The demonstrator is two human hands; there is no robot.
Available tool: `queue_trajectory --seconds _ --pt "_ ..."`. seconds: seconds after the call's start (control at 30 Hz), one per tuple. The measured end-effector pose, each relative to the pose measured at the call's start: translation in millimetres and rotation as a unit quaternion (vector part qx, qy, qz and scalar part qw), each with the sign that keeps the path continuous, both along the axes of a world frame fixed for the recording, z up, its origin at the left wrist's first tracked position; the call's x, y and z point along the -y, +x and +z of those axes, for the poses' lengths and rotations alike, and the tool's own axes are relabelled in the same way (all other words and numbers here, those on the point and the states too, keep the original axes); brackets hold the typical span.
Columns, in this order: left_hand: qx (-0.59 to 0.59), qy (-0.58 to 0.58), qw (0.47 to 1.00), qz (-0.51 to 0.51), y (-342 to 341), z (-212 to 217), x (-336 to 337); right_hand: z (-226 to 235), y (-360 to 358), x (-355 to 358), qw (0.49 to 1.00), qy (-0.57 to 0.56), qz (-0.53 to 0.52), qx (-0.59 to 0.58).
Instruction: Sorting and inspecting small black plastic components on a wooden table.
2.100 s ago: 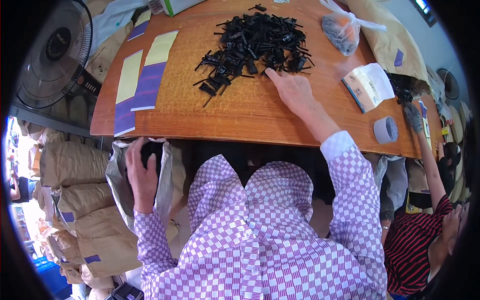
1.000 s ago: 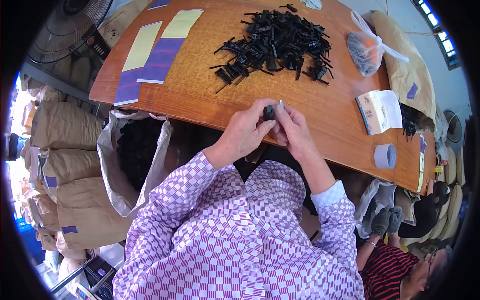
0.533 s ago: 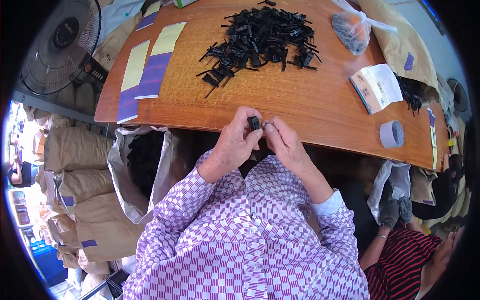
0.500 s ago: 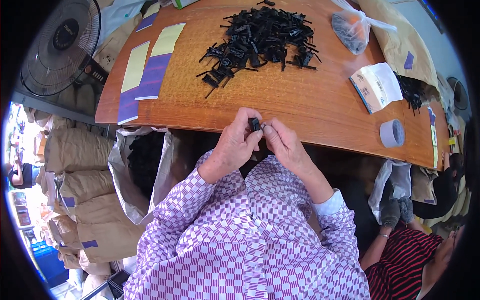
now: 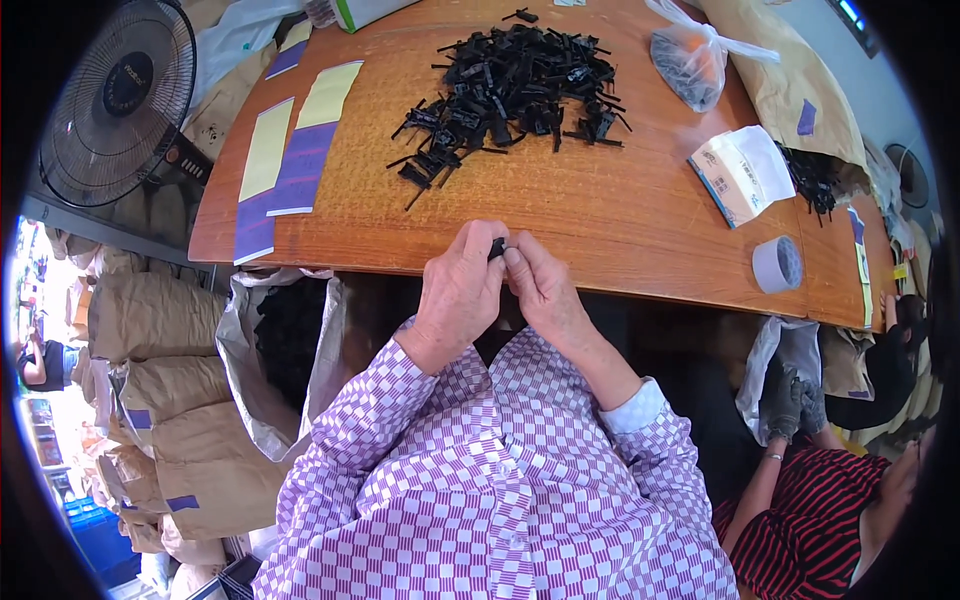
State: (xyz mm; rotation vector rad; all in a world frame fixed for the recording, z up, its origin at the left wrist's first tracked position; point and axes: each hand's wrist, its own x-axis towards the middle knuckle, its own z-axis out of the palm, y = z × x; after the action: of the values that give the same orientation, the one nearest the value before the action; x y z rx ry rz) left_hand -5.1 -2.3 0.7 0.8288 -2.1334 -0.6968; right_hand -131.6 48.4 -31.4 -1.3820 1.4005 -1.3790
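Just past the table's near edge, my two hands meet around a small black plastic part [image 5: 497, 248]. My left hand [image 5: 458, 288] is closed on it, fingers curled, so most of the part is hidden. My right hand [image 5: 543, 283] pinches at the part's right side with thumb and forefinger; whether it grips the part itself or a smaller piece is covered by the fingers. Beyond my hands, a heap of similar black plastic parts [image 5: 515, 90] with thin prongs lies on the brown wooden table [image 5: 600, 205].
Purple and yellow paper strips [image 5: 300, 150] lie at the table's left. On the right are a tissue box [image 5: 735, 175], a tape roll [image 5: 778, 265], a knotted plastic bag [image 5: 690, 70] and a paper sack [image 5: 800, 90]. An open sack [image 5: 240, 350] hangs below. A gloved co-worker [image 5: 800, 500] sits at right.
My hands have drawn closer together, and the left has turned so its fingers cover more of the black part. The co-worker's gloved hands have come together. The view has shifted slightly.
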Motion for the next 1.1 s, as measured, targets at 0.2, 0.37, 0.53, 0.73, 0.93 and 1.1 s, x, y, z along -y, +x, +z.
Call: queue_trajectory --seconds 0.2,0.37,0.53,0.73,0.93,1.1 --pt "-0.272 0.384 0.878 -0.088 9 5 11 16 -6 -1 0.985 0.04 0.022 0.166" --pt "-0.436 0.612 0.642 -0.153 20 11 13 28 -8 -1 0.952 0.075 0.07 0.288" --pt "-0.37 0.61 0.679 -0.175 29 5 11 25 -8 5 0.956 0.058 0.059 0.281" --pt "-0.299 0.606 0.684 -0.274 30 3 6 32 -20 2 0.91 0.145 0.167 0.35" --pt "-0.183 0.453 0.844 -0.22 19 0 0 18 -30 0 0.952 0.147 0.127 0.238" --pt "-0.079 0.29 0.94 -0.164 7 -4 -9 4 -21 -6 0.989 0.05 0.035 0.132"
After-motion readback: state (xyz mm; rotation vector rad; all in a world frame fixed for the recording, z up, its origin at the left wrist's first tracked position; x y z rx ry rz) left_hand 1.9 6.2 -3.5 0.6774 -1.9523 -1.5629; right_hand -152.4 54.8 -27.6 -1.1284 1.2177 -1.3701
